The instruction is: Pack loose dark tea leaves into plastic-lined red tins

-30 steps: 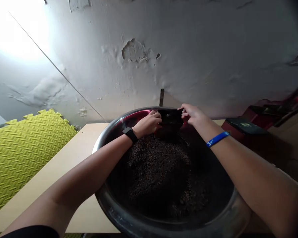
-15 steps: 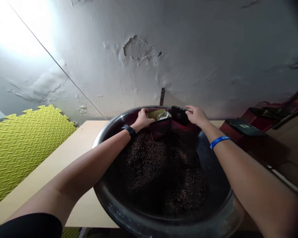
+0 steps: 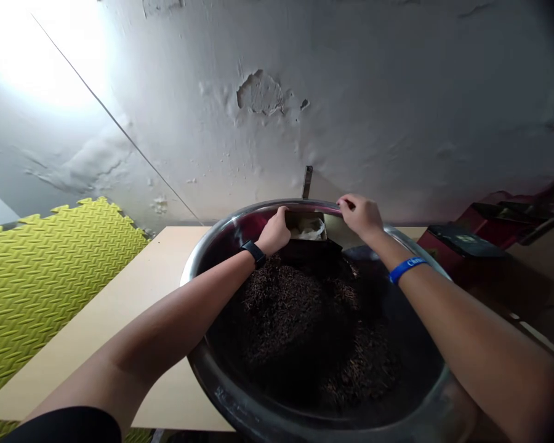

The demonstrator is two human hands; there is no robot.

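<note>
At the upper centre of the frame, we see an open rectangular box [image 3: 307, 245] inside the far side of a wide metal basin [image 3: 277, 424], its mouth turned towards us and a crumpled whitish liner [image 3: 311, 231] showing within. The left hand [image 3: 274, 234] holds the box at its left end, thumb raised against the upper corner; the other fingers are bent close together, though their tips are hidden from us. Just right of the box, the right hand [image 3: 364, 216] is above a pale panel [image 3: 343, 230], its fingers curled and the thumb and forefinger tips drawn together; we cannot tell whether they pinch the panel's edge. Below the box, dark loose leaves [image 3: 281, 307] fill the basin's middle. We notice a black watch [image 3: 253, 253] on the left wrist and a blue wristband [image 3: 407, 269] on the right. The basin stands on a light wooden table [image 3: 157, 264], with yellow foam matting [image 3: 64, 277] at the left of the frame and a dark-topped red box [image 3: 464, 241] at the right.
</note>
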